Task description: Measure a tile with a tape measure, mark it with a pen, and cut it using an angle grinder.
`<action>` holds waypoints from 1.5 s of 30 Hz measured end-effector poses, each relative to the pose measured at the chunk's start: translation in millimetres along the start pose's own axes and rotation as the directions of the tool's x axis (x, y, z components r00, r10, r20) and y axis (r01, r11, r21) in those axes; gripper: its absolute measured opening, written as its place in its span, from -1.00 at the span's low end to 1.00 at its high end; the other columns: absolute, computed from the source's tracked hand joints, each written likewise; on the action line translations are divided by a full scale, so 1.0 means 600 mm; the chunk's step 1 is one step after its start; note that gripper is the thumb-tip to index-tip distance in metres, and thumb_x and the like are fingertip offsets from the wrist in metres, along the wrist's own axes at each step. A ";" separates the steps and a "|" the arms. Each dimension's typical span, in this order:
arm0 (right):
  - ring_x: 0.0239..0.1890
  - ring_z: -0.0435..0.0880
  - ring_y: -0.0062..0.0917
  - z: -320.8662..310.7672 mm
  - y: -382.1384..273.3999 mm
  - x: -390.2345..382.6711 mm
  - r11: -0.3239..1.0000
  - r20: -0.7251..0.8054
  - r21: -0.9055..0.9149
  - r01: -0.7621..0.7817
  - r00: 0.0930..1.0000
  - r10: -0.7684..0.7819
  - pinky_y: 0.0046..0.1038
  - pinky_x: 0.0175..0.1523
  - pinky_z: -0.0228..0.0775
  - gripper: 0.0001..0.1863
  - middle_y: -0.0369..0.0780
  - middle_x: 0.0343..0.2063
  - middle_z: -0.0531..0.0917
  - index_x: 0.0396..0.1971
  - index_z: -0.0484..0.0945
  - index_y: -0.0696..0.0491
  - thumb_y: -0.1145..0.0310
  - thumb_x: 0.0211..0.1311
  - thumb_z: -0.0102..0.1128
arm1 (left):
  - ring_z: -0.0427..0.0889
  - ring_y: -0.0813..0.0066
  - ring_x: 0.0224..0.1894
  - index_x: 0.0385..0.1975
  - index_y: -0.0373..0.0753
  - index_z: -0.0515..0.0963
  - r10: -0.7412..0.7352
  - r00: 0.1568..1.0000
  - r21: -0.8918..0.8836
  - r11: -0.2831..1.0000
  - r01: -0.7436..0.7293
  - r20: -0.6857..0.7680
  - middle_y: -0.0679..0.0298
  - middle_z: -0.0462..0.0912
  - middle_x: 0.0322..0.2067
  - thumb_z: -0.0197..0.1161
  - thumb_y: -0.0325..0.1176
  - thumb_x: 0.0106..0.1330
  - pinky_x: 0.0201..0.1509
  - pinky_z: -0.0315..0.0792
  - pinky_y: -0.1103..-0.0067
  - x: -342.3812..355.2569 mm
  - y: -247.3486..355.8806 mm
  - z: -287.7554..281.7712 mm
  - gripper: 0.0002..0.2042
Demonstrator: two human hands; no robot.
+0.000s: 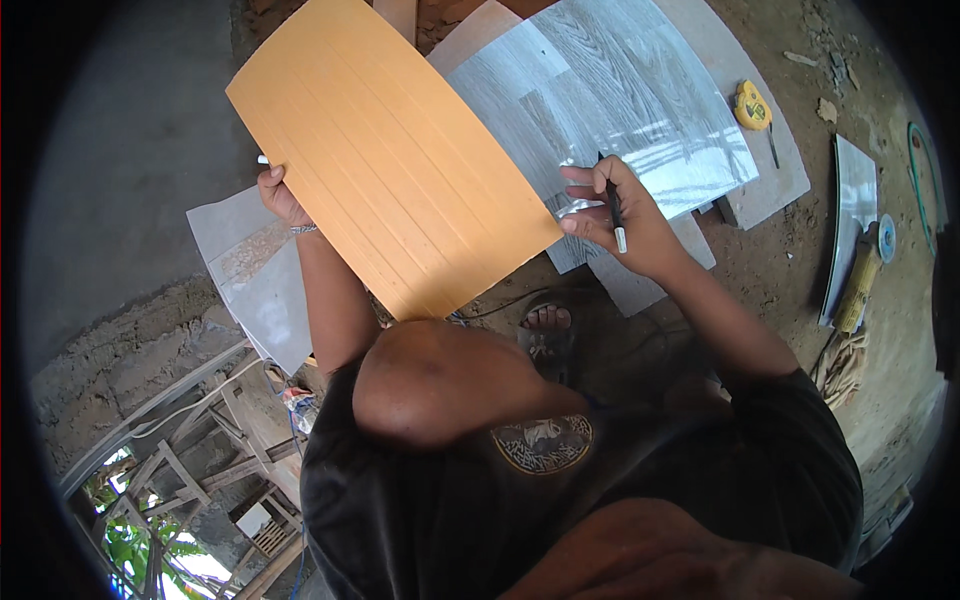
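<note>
1. From the head view, the only one, I see a person holding a tan sheet (pixel 400 150) aslant in front of their body, its ribbed face toward us. The sheet is this work's main thing, sitting left of the middle.
2. The left hand (pixel 285 195) grips the sheet's left edge, thumb on the near face; its other fingers are hidden behind. A small white tip (pixel 262 160) pokes out beside it, and I can't tell what that belongs to.
3. The right hand (pixel 640 215) holds a black pen (pixel 614 205) among its fingers, its thumb close by the sheet's right corner. Whether that thumb presses on the corner, I can't tell.
4. Beyond lie glossy grey wood-patterned planks (pixel 650 110), partly behind the sheet in this view, with a yellow tape measure (pixel 752 105) just beside their right edge. Farther right, a yellow-bodied grinder (pixel 858 285) is well apart from both hands.
5. To my eye, the step in hand is handling and positioning the sheet, with the pen merely carried. I see no pen tip on any surface.
6. From here, I'd say moving the sheet calls for a firm left grip and a right hand that supports the corner without dropping the pen; marking it would call for turning the pen and steady backing.
</note>
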State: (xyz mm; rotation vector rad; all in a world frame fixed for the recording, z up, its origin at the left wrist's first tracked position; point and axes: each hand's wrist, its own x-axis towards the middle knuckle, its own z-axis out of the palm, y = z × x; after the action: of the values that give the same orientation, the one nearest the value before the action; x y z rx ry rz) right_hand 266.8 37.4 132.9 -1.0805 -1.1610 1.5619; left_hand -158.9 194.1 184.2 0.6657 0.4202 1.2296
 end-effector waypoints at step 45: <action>-0.30 0.59 -0.52 -0.242 -0.060 -0.060 0.576 -0.196 -0.643 -0.505 0.835 0.514 -0.41 -0.08 0.42 -0.52 -0.23 -0.43 0.62 -0.31 0.65 0.06 -0.03 0.52 -0.07 | 0.67 0.01 0.09 -0.52 -0.25 0.29 0.070 0.784 0.735 -0.408 -0.541 0.617 0.03 0.74 -0.08 0.26 -0.46 0.32 0.42 0.29 0.07 -0.091 -0.231 0.029 -0.74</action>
State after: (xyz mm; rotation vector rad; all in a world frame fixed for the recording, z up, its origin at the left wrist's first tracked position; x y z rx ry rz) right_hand 419.8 38.2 146.2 -2.0566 -1.5807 1.5801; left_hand -64.2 112.1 101.4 2.7550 1.0630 0.9807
